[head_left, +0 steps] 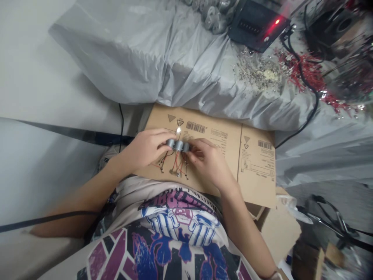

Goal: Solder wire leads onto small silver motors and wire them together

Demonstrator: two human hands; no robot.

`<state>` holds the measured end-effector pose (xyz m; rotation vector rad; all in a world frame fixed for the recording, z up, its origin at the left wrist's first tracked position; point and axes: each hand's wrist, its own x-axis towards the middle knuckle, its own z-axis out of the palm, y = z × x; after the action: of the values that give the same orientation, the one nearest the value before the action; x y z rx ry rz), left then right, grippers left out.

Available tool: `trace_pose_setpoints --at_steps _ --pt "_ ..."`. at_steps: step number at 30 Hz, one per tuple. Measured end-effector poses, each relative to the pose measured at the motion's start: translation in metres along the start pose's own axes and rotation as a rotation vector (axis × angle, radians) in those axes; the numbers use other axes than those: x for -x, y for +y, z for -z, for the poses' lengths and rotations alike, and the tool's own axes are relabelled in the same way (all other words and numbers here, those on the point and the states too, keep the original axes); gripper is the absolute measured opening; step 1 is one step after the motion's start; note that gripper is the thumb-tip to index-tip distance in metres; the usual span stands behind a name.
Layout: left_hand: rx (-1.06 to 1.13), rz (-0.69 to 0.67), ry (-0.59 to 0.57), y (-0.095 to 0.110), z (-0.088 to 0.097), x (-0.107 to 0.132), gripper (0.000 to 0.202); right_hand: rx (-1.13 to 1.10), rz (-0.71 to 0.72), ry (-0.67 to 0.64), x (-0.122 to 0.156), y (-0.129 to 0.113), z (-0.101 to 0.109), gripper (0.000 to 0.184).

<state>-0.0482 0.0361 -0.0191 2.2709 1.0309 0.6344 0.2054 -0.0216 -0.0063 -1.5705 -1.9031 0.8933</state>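
Nearby — small metal parts (258, 74) heaped on grey plastic sheeting (116, 50), red wires (303, 77) beside.

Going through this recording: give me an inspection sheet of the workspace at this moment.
Surface: flattened cardboard on grey plastic sheeting.
Job's things: three wired metal cylinders in a row, with a lit LED just beyond.
Clutter: loose metal bits, red wire scraps, black device with a red light.
Fingers: left hand and right hand both on the cylinders.
Cables: black cable at right.
Surroundings: printed T-shirt.
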Motion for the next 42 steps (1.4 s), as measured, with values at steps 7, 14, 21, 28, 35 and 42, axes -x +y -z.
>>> trace_pose_setpoints --at_steps 7,14,21,28,35,42 --pt "0.003 0.040 0.029 -0.017 0.006 -0.015 0.023 -0.031 0.012 0.009 -0.028 0.003 -0.001 0.035" --pt "-0.027 0.115 0.018 -0.014 0.030 -0.010 0.031 -0.038 0.009 -0.001 -0.027 0.002 0.004 0.041" --pt "-0.129 0.264 -0.141 -0.003 0.060 0.049 0.032 0.142 0.163 0.080 -0.022 -0.022 0.007 0.035" --pt "-0.198 0.587 -0.050 -0.027 0.060 0.067 0.032 0.297 0.351 0.037 -0.042 -0.028 -0.006 0.027" --pt "0.098 0.766 -0.093 -0.059 0.040 0.064 0.036 0.401 0.447 -0.044 -0.063 -0.023 -0.010 0.030" --pt "0.323 0.744 0.035 -0.032 0.049 0.068 0.029 0.366 0.415 -0.003 -0.058 -0.025 -0.011 0.027"
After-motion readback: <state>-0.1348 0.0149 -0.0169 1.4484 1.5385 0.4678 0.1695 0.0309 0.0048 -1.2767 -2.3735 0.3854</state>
